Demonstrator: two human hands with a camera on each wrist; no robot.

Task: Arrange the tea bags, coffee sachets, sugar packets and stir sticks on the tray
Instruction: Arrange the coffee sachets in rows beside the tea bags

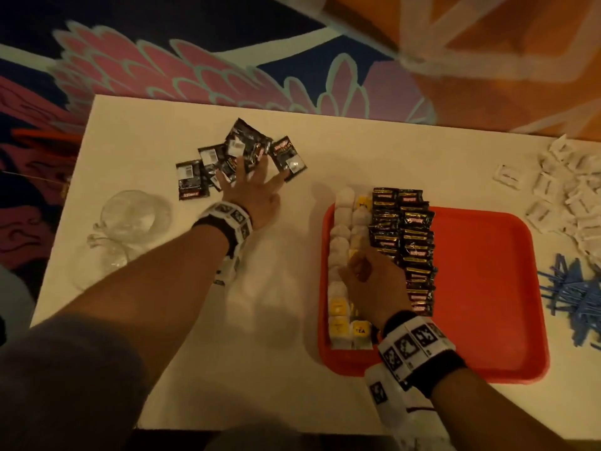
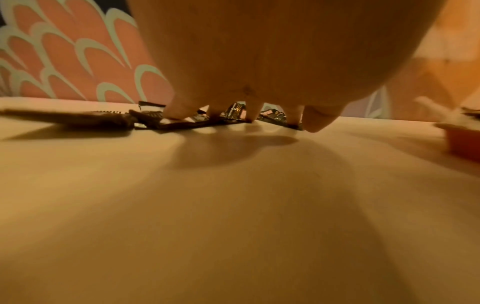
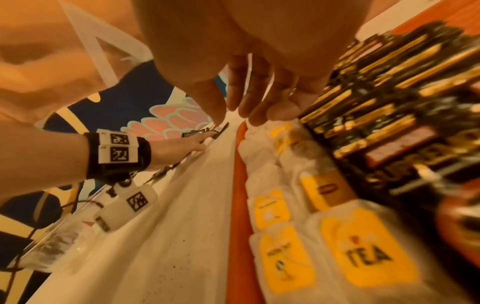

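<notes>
White bench (image 1: 276, 320) over patterned carpet (image 1: 162, 60). Red tray (image 1: 481, 288): 2 tea-bag rows (image 1: 344, 255), 2 coffee-sachet rows (image 1: 406, 236). L hand (image 1: 257, 193) fingers spread, pressing approx. 5 loose sachets (image 1: 234, 154); R hand (image 1: 374, 281) relaxed on tray rows.

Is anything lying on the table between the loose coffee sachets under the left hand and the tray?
Nothing visible. The left hand presses spread fingers on the loose coffee sachets; bare table runs from there to the tray.

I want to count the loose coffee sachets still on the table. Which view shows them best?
The head view: the loose coffee sachets lie fanned out under the left hand. The left wrist view sees them edge-on; the right wrist view shows only a distant sliver.
</notes>
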